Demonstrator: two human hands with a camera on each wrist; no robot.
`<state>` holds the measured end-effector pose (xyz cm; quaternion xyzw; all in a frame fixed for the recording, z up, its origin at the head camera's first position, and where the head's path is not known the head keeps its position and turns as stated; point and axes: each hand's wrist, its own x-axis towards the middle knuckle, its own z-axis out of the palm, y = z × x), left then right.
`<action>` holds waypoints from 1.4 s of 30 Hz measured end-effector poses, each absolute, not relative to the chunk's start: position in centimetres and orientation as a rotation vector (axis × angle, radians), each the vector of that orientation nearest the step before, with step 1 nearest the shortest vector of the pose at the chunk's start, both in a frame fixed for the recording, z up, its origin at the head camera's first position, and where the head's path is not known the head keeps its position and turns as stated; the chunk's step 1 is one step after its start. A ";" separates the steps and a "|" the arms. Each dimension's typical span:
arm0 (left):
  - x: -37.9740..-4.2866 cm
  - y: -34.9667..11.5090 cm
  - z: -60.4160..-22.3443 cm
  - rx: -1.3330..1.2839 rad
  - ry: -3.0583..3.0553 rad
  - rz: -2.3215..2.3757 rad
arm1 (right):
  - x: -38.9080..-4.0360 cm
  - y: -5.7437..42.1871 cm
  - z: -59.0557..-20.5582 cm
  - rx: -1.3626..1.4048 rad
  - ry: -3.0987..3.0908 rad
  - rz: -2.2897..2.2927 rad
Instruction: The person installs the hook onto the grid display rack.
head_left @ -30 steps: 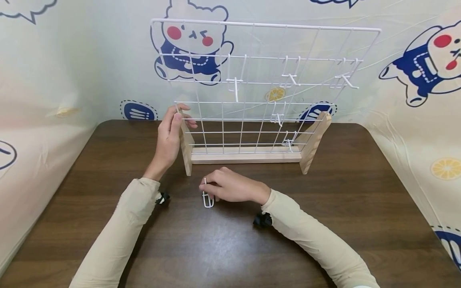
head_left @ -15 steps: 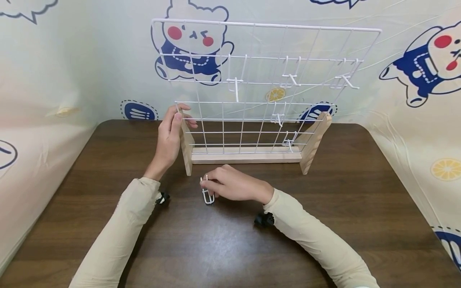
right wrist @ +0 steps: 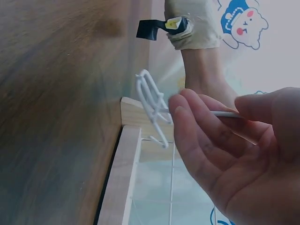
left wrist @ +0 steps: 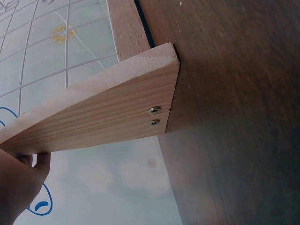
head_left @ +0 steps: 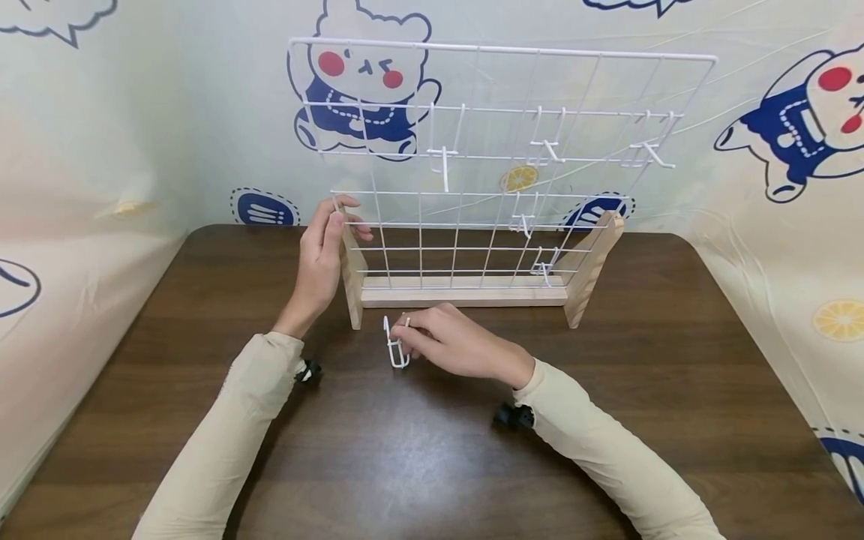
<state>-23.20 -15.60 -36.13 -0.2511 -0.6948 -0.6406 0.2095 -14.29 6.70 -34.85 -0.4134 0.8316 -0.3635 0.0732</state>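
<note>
A white wire grid rack [head_left: 502, 49] stands on the table in light wooden supports. My left hand [head_left: 319, 262] holds the upper end of its left wooden support [head_left: 353, 285], thumb in front and fingers behind. In the left wrist view the same support [left wrist: 112, 103] fills the middle, with part of the left hand [left wrist: 21, 183] at the lower left. My right hand [head_left: 462, 345] pinches a white wire hook [head_left: 398, 365] just in front of the rack. Seen from the right wrist, the hook's frame [right wrist: 152, 96] sticks out beyond the fingertips, and its prong runs between thumb and fingers.
Several white hooks hang on the grid, among them an upper left hook [head_left: 445, 169] and a low right hook [head_left: 543, 268]. A wooden crossbar [head_left: 466, 297] joins the supports. The brown table [head_left: 405, 465] meets a printed cloth backdrop [head_left: 169, 112].
My right hand has shifted right and slightly towards the rack, raising and turning the hook. The left hand keeps its hold on the support.
</note>
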 end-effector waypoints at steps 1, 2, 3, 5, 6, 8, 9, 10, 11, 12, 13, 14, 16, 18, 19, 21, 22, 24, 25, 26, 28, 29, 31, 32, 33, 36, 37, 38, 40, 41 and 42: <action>-23.2 -15.6 -36.1 -0.698 -1.933 -1.779 | -14.2 6.8 -34.8 -1.238 2.505 -1.103; -23.2 -15.7 -36.1 -0.694 -1.936 -1.777 | -14.2 6.9 -34.7 -1.233 2.518 -1.108; -23.2 -15.7 -36.1 -0.694 -1.937 -1.775 | -14.2 6.9 -34.7 -1.231 2.525 -1.117; -23.0 -15.7 -35.9 -0.684 -1.946 -1.771 | -14.2 7.1 -34.5 -1.221 2.540 -1.132; -22.9 -15.6 -35.7 -0.681 -1.947 -1.770 | -14.1 7.2 -34.4 -1.212 2.543 -1.144; -22.5 -15.4 -35.2 -0.681 -1.948 -1.770 | -14.1 7.4 -34.2 -1.191 2.541 -1.175; -22.2 -15.3 -34.9 -0.684 -1.948 -1.770 | -14.1 7.5 -34.1 -1.180 2.534 -1.194; -22.0 -15.2 -34.6 -0.687 -1.947 -1.768 | -14.0 7.6 -34.0 -1.168 2.526 -1.212; -21.7 -15.1 -34.2 -0.693 -1.945 -1.766 | -14.0 7.7 -33.9 -1.158 2.516 -1.232; -21.5 -15.0 -34.0 -0.698 -1.943 -1.763 | -14.0 7.9 -33.8 -1.149 2.502 -1.253; -21.3 -14.9 -33.7 -0.697 -1.944 -1.758 | -14.0 8.0 -33.7 -1.147 2.491 -1.274; -21.2 -14.9 -33.6 -0.698 -1.945 -1.751 | -14.0 8.1 -33.6 -1.147 2.486 -1.288; -21.1 -14.8 -33.4 -0.700 -1.948 -1.742 | -14.0 8.3 -33.5 -1.154 2.487 -1.313; -21.1 -14.8 -33.4 -0.694 -1.952 -1.739 | -14.0 8.5 -33.4 -1.166 2.510 -1.321; -21.1 -14.8 -33.4 -0.692 -1.953 -1.741 | -14.1 8.6 -33.4 -1.169 2.525 -1.320; -21.1 -14.9 -33.4 -0.694 -1.953 -1.744 | -14.1 8.7 -33.3 -1.171 2.558 -1.311; -21.1 -14.9 -33.4 -0.695 -1.952 -1.746 | -14.1 8.8 -33.2 -1.170 2.575 -1.305; -21.1 -14.9 -33.4 -0.693 -1.951 -1.750 | -14.2 8.9 -33.1 -1.163 2.602 -1.297; -21.1 -14.9 -33.4 -0.695 -1.948 -1.751 | -14.2 9.0 -33.0 -1.158 2.608 -1.300; -21.1 -14.9 -33.4 -0.696 -1.946 -1.753 | -14.2 9.1 -32.9 -1.152 2.613 -1.304; -21.1 -14.9 -33.4 -0.697 -1.940 -1.760 | -14.3 9.2 -32.8 -1.135 2.623 -1.316; -21.0 -14.9 -33.3 -0.697 -1.937 -1.762 | -14.3 9.3 -32.8 -1.127 2.630 -1.320; -21.0 -14.8 -33.3 -0.697 -1.931 -1.768 | -14.4 9.5 -32.7 -1.113 2.643 -1.334; -21.0 -14.8 -33.3 -0.697 -1.929 -1.769 | -14.5 9.6 -32.7 -1.104 2.657 -1.336; -21.0 -14.8 -33.3 -0.696 -1.928 -1.771 | -14.6 9.6 -32.6 -1.097 2.672 -1.339; -20.9 -14.8 -33.2 -0.697 -1.922 -1.773 | -14.7 9.9 -32.6 -1.094 2.721 -1.351; -20.9 -14.8 -33.2 -0.697 -1.920 -1.774 | -14.8 10.0 -32.6 -1.093 2.733 -1.360; -20.8 -14.8 -33.2 -0.697 -1.921 -1.774 | -14.9 10.1 -32.5 -1.092 2.743 -1.369; -20.8 -14.8 -33.3 -0.700 -1.918 -1.777 | -15.0 10.3 -32.5 -1.088 2.770 -1.385; -20.8 -14.8 -33.3 -0.702 -1.916 -1.780 | -15.0 10.4 -32.5 -1.080 2.780 -1.394; -20.8 -14.8 -33.3 -0.699 -1.918 -1.781 | -15.1 10.5 -32.5 -1.074 2.792 -1.401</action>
